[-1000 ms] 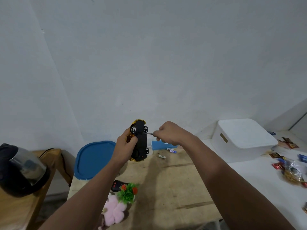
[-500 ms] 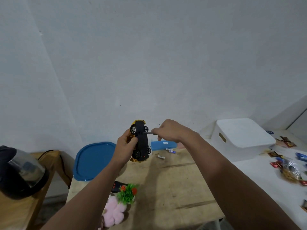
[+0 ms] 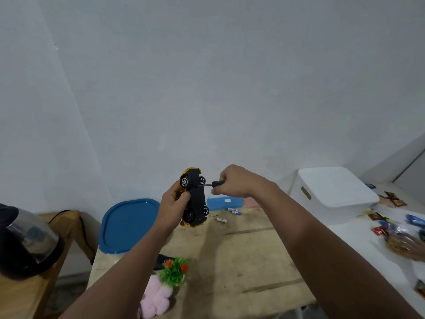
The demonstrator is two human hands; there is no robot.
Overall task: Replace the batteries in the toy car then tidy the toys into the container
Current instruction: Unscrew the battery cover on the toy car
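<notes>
Holding toy car [image 3: 196,197] above table edge [image 3: 96,263].

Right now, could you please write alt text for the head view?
Left hand holds a toy car underside out while the right hand turns a screwdriver into it, above a wooden table with loose batteries.

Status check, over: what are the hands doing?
Left hand grips toy car, underside showing. Right hand holds screwdriver, tip at underside. Nothing blocking.
</notes>
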